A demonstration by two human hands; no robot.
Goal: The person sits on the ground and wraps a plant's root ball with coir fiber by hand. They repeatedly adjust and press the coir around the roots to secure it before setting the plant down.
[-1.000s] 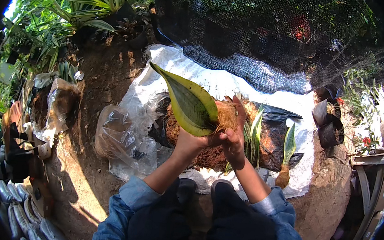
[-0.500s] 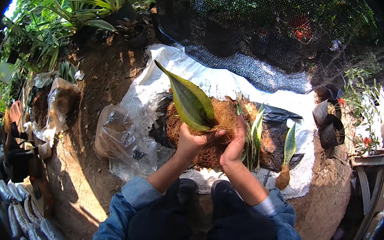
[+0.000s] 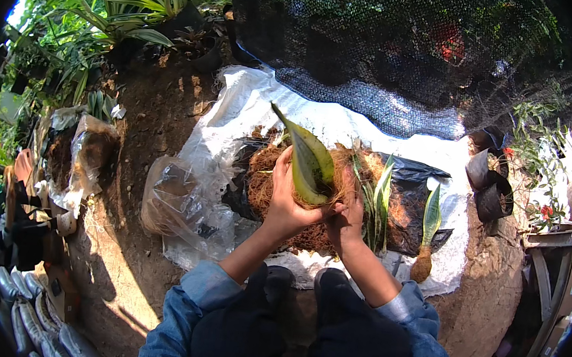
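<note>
A snake plant (image 3: 306, 165) with a broad, yellow-edged green leaf is held up between both of my hands. Brown coconut fibre (image 3: 342, 178) is bunched about its base. My left hand (image 3: 287, 205) cups the left side of the base, fingers curled round it. From the right, my right hand (image 3: 345, 224) closes on the fibre, its fingertips meeting the left hand's. Beneath them lies a heap of loose brown fibre (image 3: 264, 180) on black plastic. More striped snake plants (image 3: 381, 201) stand just right of my right hand. Farther right, another snake plant (image 3: 431, 220) has its base wrapped in a brown ball.
A white sheet (image 3: 237, 115) covers the ground under the work. On its left sits a clear plastic bag (image 3: 172, 198) of brown material. Dark shade netting (image 3: 393, 65) hangs at the far side. A black pot (image 3: 492, 200) and a metal frame (image 3: 552, 273) are on the right.
The snake plant has shifted right and its leaf stands more upright. My left fingers have come up around the base's left side, and my right hand has turned and dropped slightly.
</note>
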